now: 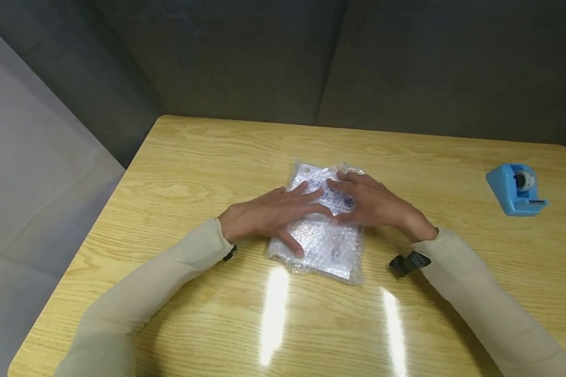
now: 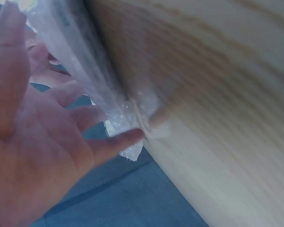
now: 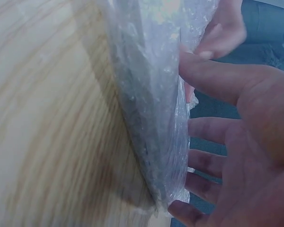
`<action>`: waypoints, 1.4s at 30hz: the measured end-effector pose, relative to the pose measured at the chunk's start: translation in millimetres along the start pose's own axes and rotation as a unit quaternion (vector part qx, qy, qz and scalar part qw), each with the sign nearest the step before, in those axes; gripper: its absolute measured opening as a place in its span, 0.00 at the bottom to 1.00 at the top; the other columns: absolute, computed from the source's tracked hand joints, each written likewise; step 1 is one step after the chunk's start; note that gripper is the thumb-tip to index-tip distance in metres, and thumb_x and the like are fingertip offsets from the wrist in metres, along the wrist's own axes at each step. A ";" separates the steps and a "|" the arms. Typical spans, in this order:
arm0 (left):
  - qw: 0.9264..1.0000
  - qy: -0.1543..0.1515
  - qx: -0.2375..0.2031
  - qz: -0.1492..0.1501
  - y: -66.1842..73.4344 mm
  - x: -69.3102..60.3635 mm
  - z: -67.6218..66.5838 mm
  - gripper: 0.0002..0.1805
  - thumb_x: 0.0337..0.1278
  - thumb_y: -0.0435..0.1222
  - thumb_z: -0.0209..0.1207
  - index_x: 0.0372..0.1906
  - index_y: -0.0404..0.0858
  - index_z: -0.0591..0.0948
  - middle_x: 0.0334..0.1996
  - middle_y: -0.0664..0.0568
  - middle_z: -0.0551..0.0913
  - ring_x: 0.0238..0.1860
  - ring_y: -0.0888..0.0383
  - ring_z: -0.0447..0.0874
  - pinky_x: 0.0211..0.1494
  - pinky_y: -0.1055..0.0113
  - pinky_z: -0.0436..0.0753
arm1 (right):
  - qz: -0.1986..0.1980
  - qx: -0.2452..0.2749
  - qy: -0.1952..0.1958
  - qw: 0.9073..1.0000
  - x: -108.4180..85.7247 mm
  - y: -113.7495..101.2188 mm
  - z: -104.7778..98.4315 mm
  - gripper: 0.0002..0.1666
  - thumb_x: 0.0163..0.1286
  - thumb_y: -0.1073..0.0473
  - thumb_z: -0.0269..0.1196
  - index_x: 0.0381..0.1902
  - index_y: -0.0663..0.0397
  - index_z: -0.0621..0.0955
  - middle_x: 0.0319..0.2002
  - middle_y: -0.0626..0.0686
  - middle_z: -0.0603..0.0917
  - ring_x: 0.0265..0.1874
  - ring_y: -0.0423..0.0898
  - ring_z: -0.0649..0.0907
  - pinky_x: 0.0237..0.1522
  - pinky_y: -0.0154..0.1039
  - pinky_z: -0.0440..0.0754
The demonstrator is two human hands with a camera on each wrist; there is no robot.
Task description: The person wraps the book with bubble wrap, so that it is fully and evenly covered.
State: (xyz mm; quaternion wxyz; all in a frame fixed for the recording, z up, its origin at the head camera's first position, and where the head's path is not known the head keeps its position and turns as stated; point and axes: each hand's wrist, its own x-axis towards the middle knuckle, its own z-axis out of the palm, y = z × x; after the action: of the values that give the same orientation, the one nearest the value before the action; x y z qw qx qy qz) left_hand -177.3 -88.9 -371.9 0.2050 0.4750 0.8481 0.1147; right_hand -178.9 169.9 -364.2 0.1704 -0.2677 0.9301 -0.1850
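Observation:
A flat rectangular item wrapped in bubble wrap (image 1: 320, 248) lies on the wooden table, with dark blue markings showing through its upper half. Across its left side spreads my left hand (image 1: 283, 212), fingers apart and fairly straight, touching the wrap. My right hand (image 1: 374, 204) rests on the upper right side, its fingers stretched toward the left hand. In the left wrist view, the little finger reaches a loose corner of the bubble wrap (image 2: 128, 113). Seen from the right wrist, the thumb and fingertips touch the top face of the bubble wrap (image 3: 156, 94). What is inside cannot be made out.
A blue tape dispenser (image 1: 519, 201) with a roll in it stands at the right of the wooden table (image 1: 207, 173). Dark grey panels (image 1: 245, 63) rise behind the table's far edge. A pale grey sheet or panel (image 1: 33, 183) is on the left.

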 end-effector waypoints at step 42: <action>0.995 -0.008 0.096 0.026 -6.7 -4.2 4.1 0.48 0.54 0.72 0.58 0.81 0.64 0.62 0.85 0.48 0.39 0.83 0.43 0.34 0.73 0.23 0.47 | -0.041 0.071 0.030 0.996 -9.5 9.6 5.3 0.45 0.72 0.55 0.70 0.79 0.62 0.64 0.82 0.69 0.48 0.80 0.69 0.47 0.74 0.72 0.52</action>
State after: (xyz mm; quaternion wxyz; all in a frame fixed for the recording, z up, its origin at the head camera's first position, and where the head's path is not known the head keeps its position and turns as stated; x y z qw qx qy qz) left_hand -178.6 -96.0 -377.1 0.1624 0.5154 0.8408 0.0337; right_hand -173.3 181.5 -371.0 0.1530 -0.2874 0.9075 -0.2653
